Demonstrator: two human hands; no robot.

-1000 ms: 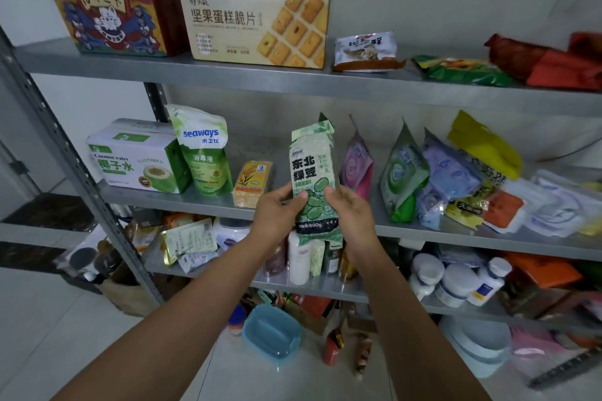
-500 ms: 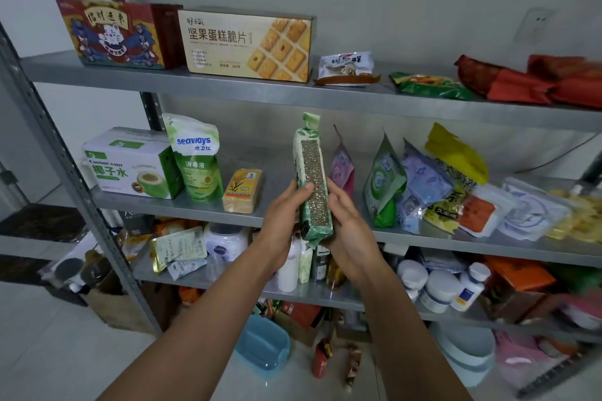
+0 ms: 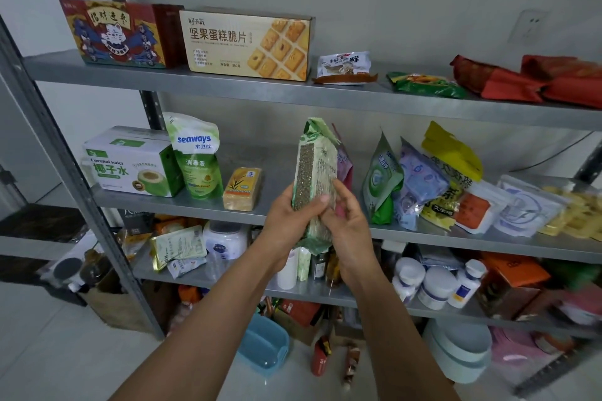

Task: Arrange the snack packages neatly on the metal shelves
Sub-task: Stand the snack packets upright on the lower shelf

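While left hand [image 3: 286,221] & right hand [image 3: 350,228] grip bean pack [image 3: 314,166] edge-on, its front face is hidden. Pink pouch [image 3: 346,169] behind: mostly occluded.

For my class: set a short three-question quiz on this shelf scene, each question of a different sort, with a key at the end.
1. True or false: the left hand and the right hand both hold the bean packet upright in front of the middle shelf.
2. Which thing stands just right of the coconut water box? A the seaways pouch; B a white jar; C a red bag.
3. Fill in: the nut biscuit box stands on the ___ shelf in view.
Key: 1 true; 2 A; 3 top.
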